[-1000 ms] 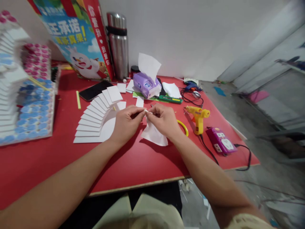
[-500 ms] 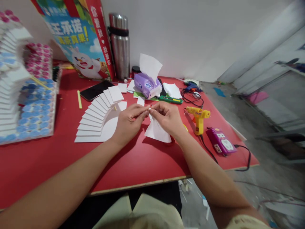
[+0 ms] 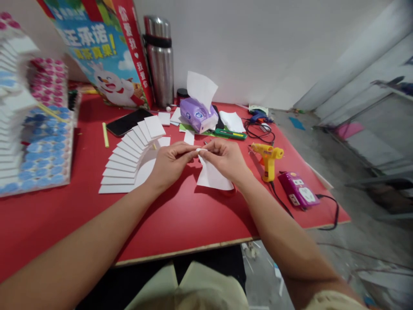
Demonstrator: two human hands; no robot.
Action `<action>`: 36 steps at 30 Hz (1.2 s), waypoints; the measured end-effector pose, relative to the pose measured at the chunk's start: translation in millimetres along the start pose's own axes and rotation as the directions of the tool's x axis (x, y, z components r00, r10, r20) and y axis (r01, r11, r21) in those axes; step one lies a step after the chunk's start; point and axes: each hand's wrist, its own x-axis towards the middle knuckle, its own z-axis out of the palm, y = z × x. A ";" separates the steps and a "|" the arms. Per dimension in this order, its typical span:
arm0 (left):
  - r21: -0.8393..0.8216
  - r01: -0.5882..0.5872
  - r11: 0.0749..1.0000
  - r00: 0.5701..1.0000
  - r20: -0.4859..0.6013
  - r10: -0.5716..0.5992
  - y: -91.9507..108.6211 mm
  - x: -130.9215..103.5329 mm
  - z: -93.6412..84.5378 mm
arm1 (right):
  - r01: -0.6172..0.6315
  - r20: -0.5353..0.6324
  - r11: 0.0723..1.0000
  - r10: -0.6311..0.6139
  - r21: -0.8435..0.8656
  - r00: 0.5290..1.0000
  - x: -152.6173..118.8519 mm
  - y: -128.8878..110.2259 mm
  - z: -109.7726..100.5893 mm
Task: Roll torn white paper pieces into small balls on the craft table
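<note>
Both of my hands meet above the red table [image 3: 161,228]. Between the fingertips of my left hand [image 3: 171,163] and my right hand [image 3: 226,158] is the pinched upper end of a white tissue [image 3: 213,175]. The tissue's lower part flares out below my right hand. My left hand's thumb and forefinger are pressed together at the tissue's tip, and my right hand pinches it from the other side. Any smaller item inside the pinch is too small to make out. A fan of white stepped pieces [image 3: 121,165] lies left of my left hand.
Behind my hands are a purple tissue pack [image 3: 197,115], a green cutter [image 3: 230,134], a black phone [image 3: 129,122] and a steel flask [image 3: 161,69]. A yellow glue gun [image 3: 268,161] and a purple power box [image 3: 298,189] stand right. Blue rolled pieces [image 3: 45,159] sit left.
My fingertips have shifted slightly left and down, and the tissue's pinched end now lies flatter between them. The whole view has moved a little.
</note>
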 end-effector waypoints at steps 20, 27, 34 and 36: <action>0.100 -0.160 0.982 0.987 0.008 0.160 8.2 5.4 -7.4 | -0.717 0.640 0.361 0.325 0.596 0.696 5.7 -10.9 -2.8; 0.058 -0.120 0.991 0.993 -0.013 0.121 4.8 4.8 -4.0 | -0.662 0.598 0.410 0.292 0.627 0.747 4.4 -14.4 -7.9; -0.029 -0.012 1.000 0.998 -0.065 0.010 -0.9 1.9 0.3 | -0.327 0.324 0.885 0.219 0.331 0.920 -0.3 -11.0 -7.4; -0.056 0.023 0.998 0.997 -0.076 -0.027 -3.2 1.2 2.0 | -0.171 0.207 0.978 0.144 0.117 0.968 -0.9 -10.1 -6.3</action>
